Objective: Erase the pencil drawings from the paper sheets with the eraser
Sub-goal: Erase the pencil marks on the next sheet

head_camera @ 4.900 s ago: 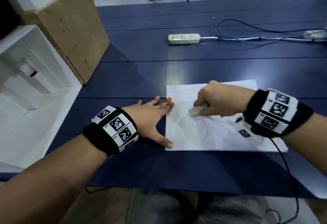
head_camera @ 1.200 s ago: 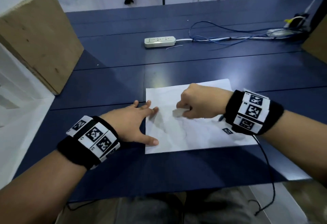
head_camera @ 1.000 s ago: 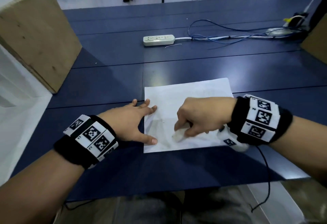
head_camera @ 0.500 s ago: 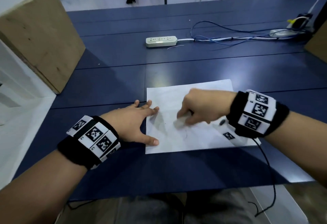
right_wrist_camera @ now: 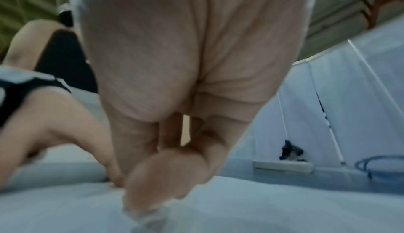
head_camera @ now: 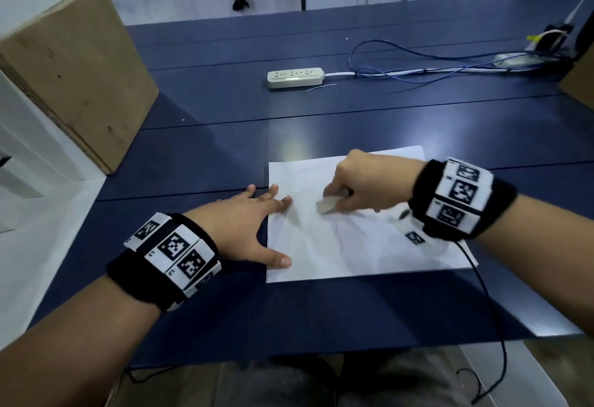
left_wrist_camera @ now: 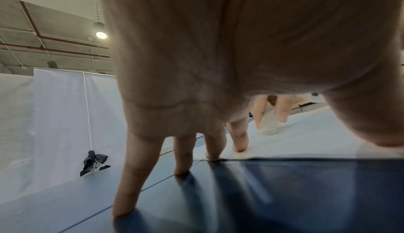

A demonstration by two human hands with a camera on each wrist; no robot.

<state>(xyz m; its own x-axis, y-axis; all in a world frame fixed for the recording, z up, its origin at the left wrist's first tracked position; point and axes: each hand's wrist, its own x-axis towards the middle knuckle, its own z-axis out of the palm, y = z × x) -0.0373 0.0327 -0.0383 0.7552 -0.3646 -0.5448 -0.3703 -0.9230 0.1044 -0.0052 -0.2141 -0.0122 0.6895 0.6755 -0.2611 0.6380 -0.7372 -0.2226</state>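
Observation:
A white paper sheet [head_camera: 369, 246] lies on the dark blue table [head_camera: 209, 155], with faint pencil lines near its middle. My right hand [head_camera: 363, 181] pinches a pale eraser [head_camera: 328, 205] and presses it on the sheet's upper middle. The eraser [left_wrist_camera: 270, 129] also shows between those fingers in the left wrist view, and blurred as the eraser [right_wrist_camera: 148, 217] in the right wrist view. My left hand [head_camera: 244, 226] lies flat with fingers spread. Its thumb and two fingertips [left_wrist_camera: 239, 148] rest on the sheet's left edge; the others touch the table.
A white power strip [head_camera: 294, 77] with blue and white cables [head_camera: 418, 67] lies at the back of the table. A brown box [head_camera: 80, 75] stands at the left edge, another at the far right. A black cord hangs from my right wrist over the table's front edge.
My right hand has rubbed the eraser back and forth: down toward the sheet's near edge, then back up to its upper middle. The left hand has stayed on the sheet's left edge.

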